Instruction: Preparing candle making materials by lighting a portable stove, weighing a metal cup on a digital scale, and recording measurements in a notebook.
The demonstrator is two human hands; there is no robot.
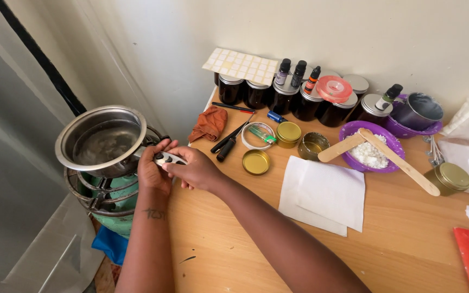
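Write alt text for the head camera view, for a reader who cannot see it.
Both hands, left hand and right hand, hold a small silver and black handle beside a steel pot on a gas burner. The wooden table carries dark jars, gold tins and a purple bowl.

Shiny steel pot (pixel 101 142) — matt wooden table (pixel 408 239)

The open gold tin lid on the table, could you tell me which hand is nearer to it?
Right. The right hand is just left of the gold lid; the left hand is farther left, by the pot.
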